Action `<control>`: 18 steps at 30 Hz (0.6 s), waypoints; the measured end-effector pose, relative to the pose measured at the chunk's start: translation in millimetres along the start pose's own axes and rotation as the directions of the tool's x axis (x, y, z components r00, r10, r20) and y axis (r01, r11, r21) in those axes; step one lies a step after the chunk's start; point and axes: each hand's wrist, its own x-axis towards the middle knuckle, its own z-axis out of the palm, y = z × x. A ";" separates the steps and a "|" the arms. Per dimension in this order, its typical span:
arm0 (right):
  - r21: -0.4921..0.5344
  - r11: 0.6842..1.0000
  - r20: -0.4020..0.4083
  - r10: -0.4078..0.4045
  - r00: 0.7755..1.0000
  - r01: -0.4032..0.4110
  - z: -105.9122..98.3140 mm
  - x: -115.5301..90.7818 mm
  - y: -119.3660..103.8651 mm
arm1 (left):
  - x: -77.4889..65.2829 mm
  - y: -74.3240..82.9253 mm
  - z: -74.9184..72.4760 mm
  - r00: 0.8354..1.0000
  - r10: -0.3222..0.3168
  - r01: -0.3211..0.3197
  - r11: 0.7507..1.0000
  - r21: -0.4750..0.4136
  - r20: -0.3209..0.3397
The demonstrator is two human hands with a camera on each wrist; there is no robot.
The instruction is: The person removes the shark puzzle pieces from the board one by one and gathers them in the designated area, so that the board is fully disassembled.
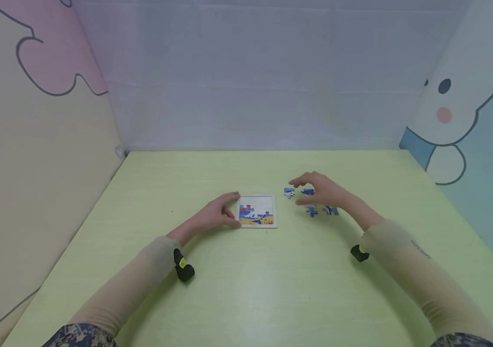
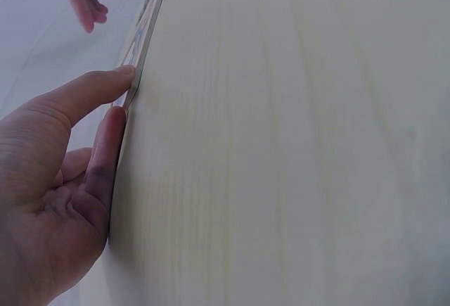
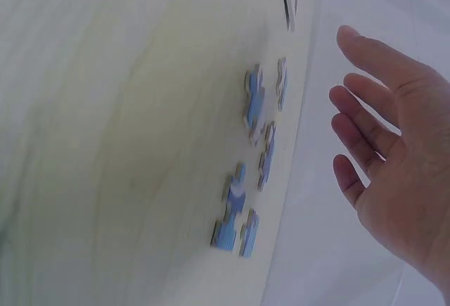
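The white-rimmed puzzle [image 1: 258, 201], partly filled in red, blue and yellow, lies on the worktop [image 1: 246, 289], its left corners held by the left grip [image 1: 215, 213]. The right grip [image 1: 323, 189], loosely parted, hovers by at least five blue-and-white pieces [image 1: 289, 192] (the sleeve [image 1: 402, 248] lettering is unreadable).

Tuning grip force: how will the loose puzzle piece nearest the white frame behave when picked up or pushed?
The puzzle piece looks small and thin, so likely light. Lying flat with no visible curl, it's probably stiff; pushed, that flat shape should slide, not roll.
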 end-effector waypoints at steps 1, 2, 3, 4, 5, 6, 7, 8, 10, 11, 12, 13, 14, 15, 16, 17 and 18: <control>0.017 1.000 -0.010 0.000 1.000 0.000 3.0 3.2 -2.9 | -0.1 -0.1 -0.1 1.000 -0.002 0.002 1.000 -0.001 0.001; 0.035 0.999 -0.020 -0.005 1.000 0.005 5.9 6.2 -6.2 | -0.3 0.1 -0.2 1.000 -0.003 0.003 1.000 -0.003 0.002; 0.050 0.999 -0.032 -0.007 0.999 0.009 8.9 9.5 -9.0 | -0.5 0.1 -0.2 1.000 -0.003 0.003 1.000 -0.006 0.003; 0.068 0.998 -0.045 -0.006 0.999 0.009 12.1 12.5 -12.2 | -0.4 0.2 -0.1 1.000 -0.002 0.002 1.000 -0.008 0.004; 0.081 0.997 -0.056 -0.006 0.998 0.011 15.5 15.5 -15.5 | -0.4 0.2 0.0 1.000 0.000 0.000 1.000 -0.010 0.002; 0.085 0.996 -0.068 -0.009 0.998 0.015 19.4 18.5 -18.1 | -0.3 0.0 0.0 1.000 0.000 0.000 1.000 -0.010 0.002; 0.088 0.996 -0.079 -0.012 0.997 0.019 23.2 21.5 -20.6 | -0.2 0.1 0.1 1.000 0.003 -0.003 1.000 -0.010 0.001; 0.095 0.995 -0.087 -0.008 0.996 0.016 26.8 24.2 -23.5 | -0.2 0.2 0.2 1.000 0.007 -0.007 1.000 -0.014 0.001; 0.111 0.994 -0.092 0.004 0.996 0.007 34.4 28.5 -28.9 | 0.2 0.2 0.5 1.000 0.012 -0.012 1.000 -0.013 0.001; 0.116 0.993 -0.091 0.005 0.996 0.006 38.2 30.2 -31.5 | 0.1 0.2 0.7 1.000 0.014 -0.014 1.000 -0.012 0.002; 0.128 0.992 -0.089 0.008 0.996 0.004 41.6 31.6 -34.5 | 0.4 0.1 0.9 1.000 0.016 -0.016 1.000 -0.012 0.004; 0.146 0.989 -0.084 0.012 0.996 0.001 44.5 32.7 -37.8 | 0.2 0.5 0.9 1.000 0.017 -0.017 1.000 -0.013 0.004; 0.161 0.987 -0.080 0.015 0.997 -0.002 47.4 33.7 -40.8 | 0.2 0.5 0.9 1.000 0.019 -0.018 1.000 -0.013 0.005; 0.170 0.985 -0.075 0.018 0.997 -0.005 50.5 34.9 -43.1 | 0.2 0.5 0.8 1.000 0.019 -0.019 1.000 -0.011 0.005; 0.182 0.983 -0.071 0.018 0.997 -0.005 53.2 36.0 -45.2 | 0.2 0.6 0.6 1.000 0.021 -0.021 1.000 -0.014 0.005; 0.188 0.982 -0.066 0.018 0.998 -0.005 55.8 37.2 -47.1 | 0.3 0.4 0.4 1.000 0.021 -0.021 1.000 -0.014 0.004; 0.194 0.981 -0.062 0.019 0.998 -0.007 58.3 38.4 -48.5 | 0.4 0.4 0.1 1.000 0.023 -0.023 1.000 -0.015 0.004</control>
